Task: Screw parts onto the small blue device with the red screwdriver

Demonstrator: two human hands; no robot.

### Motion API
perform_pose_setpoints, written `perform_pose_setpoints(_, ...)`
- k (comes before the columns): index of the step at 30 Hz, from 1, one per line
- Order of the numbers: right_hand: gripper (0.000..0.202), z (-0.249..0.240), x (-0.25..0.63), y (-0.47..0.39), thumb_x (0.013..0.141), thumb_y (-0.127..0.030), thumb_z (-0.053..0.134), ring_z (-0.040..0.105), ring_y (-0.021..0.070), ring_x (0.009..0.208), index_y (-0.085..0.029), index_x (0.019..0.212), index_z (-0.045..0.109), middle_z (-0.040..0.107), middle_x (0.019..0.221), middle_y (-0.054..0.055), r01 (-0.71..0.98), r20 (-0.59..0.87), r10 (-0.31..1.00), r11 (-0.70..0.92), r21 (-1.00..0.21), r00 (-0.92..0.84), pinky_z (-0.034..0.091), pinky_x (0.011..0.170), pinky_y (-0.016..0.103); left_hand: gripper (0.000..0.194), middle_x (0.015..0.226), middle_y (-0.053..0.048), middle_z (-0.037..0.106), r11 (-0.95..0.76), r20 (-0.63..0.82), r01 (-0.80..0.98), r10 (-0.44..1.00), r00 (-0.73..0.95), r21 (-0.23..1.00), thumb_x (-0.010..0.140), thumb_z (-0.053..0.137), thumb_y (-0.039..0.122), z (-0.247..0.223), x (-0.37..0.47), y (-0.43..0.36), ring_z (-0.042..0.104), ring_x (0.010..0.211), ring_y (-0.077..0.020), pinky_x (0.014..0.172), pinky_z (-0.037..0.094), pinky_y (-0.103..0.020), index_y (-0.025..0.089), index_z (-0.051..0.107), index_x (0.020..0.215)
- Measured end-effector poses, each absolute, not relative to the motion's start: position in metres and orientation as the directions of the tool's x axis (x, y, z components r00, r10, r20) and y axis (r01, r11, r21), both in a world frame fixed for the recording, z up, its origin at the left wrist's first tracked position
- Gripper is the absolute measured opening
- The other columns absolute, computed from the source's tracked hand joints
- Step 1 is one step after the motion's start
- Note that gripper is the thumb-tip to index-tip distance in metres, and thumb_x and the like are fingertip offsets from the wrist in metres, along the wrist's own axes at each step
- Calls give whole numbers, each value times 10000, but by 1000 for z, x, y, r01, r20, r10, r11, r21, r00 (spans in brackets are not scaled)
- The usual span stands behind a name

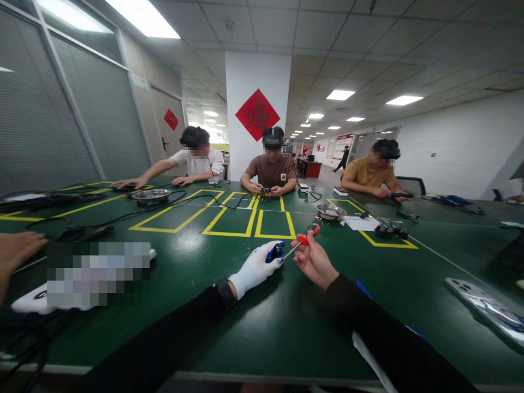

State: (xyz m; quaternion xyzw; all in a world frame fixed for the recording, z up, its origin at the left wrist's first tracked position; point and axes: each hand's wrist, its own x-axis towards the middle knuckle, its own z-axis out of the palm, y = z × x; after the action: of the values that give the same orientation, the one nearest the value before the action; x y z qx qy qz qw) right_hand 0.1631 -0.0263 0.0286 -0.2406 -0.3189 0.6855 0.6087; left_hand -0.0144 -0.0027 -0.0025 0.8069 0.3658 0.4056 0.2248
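My left hand (254,271), in a white glove with blue on the fingers, is closed around a small dark part (278,249) just above the table. Its exact kind is hard to see, as the fingers cover most of it. My bare right hand (317,265) grips a screwdriver (312,228) by its red and black handle. The thin metal shaft slants down to the left, its tip at or very near the dark part and my left thumb. Whether the tip touches the part I cannot tell.
The green table (204,322) carries yellow tape outlines. A metal bowl (331,213) and black parts (391,230) lie ahead right; another bowl (151,195) stands far left. A phone (487,308) lies right, a white device (30,299) left. Several people sit around; one person's hand (20,248) reaches in left.
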Motion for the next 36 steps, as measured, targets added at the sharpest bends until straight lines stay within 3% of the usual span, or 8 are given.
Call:
perform_pose_setpoints(2,159,30,165,-26,910,-345,494,495,50,383,-192,926,534,651,684,-9,-709,25,984,-108,-697,-174,507,455,194,451,1210,-63,614,-629,488,398,773,405,667,804,566,295,-3,-14,-3,578,1092,-224,995,434,-374,202,534,1243)
perform_pose_setpoints(5,115,31,164,-27,898,-209,518,657,104,658,-200,1012,532,656,774,3,-725,86,962,-136,-675,-260,565,705,267,443,1210,-60,616,-635,500,361,766,404,683,805,564,294,-5,-13,-3,585,1081,-211,993,439,-358,199,539,1237)
perform_pose_setpoints(8,191,31,161,-29,869,-144,547,675,142,841,-202,1050,528,666,879,21,-708,144,949,-102,-699,-279,534,843,326,440,1216,-65,614,-642,522,320,759,389,697,802,566,278,-6,-13,-3,582,1090,-203,993,441,-343,188,542,1231)
perform_pose_setpoints(14,223,26,155,-31,906,-394,489,574,90,501,-182,948,545,647,696,16,-640,143,968,-22,-768,-205,493,515,220,455,1185,-75,625,-634,493,392,769,406,667,798,578,313,-5,-14,-2,579,1087,-231,982,441,-381,196,538,1236)
perform_pose_setpoints(17,259,24,155,-31,892,-445,489,494,73,408,-195,937,539,613,631,-11,-626,190,971,56,-777,-148,440,445,208,486,1203,-81,614,-602,467,420,796,386,679,783,594,319,-8,-14,1,570,1102,-240,987,437,-392,199,529,1249)
perform_pose_setpoints(21,230,24,156,-31,865,-419,539,514,87,422,-210,960,529,620,673,-13,-550,299,953,224,-805,-49,433,438,219,505,1204,-73,615,-612,475,400,787,393,682,750,622,292,-12,-13,3,575,1094,-230,996,432,-376,197,534,1238)
perform_pose_setpoints(28,191,27,153,-39,893,-383,495,534,82,477,-216,975,539,611,741,-16,-255,505,840,542,-801,199,441,476,220,586,1242,-60,594,-581,426,420,807,409,697,728,645,292,-11,-15,1,568,1111,-240,996,435,-374,217,491,1288)
perform_pose_setpoints(36,186,25,149,-48,892,-365,500,567,102,566,-223,1010,526,606,803,-9,-145,624,770,638,-756,132,467,601,263,576,1279,-64,569,-592,435,413,799,416,692,725,647,275,-11,-16,2,528,1172,-253,1041,394,-395,219,502,1280)
